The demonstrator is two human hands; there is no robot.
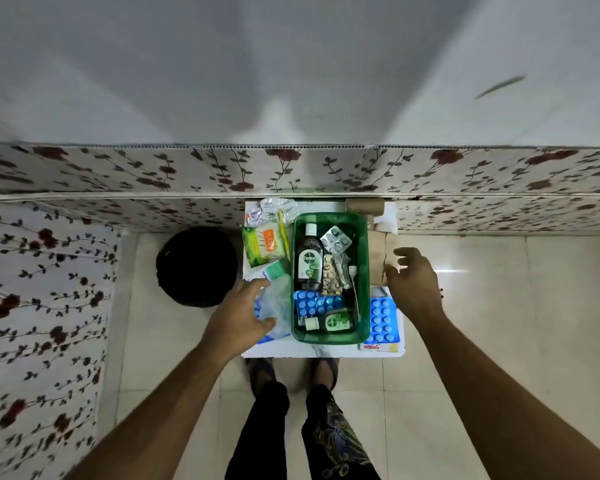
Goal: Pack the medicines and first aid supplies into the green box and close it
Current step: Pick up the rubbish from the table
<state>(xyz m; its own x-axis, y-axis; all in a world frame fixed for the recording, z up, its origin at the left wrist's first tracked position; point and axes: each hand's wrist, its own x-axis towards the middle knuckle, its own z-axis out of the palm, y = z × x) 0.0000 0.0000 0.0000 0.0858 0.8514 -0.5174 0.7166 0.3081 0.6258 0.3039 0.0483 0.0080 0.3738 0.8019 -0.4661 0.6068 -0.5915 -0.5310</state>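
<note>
The open green box (363, 237) stands on a small white table (323, 351). Inside lie a brown Dettol bottle (309, 259), silver and tan pill strips (336, 240), a blue blister pack (314, 303) and a small green bottle (336, 321). My left hand (243, 313) rests left of the box on a clear plastic packet (274, 303), fingers spread. My right hand (411, 282) hovers right of the box with its fingers apart, touching the tan bandage rolls (381, 251). A blue blister pack (383, 320) lies under my right wrist.
A green cotton-bud pack (262, 245), a teal-capped tube (274, 271) and clear wrappers (274, 209) lie left of the box. A cardboard roll (364, 205) sits at the back right. A black round bin (196, 266) stands on the tiled floor to the left. A flower-patterned wall runs behind.
</note>
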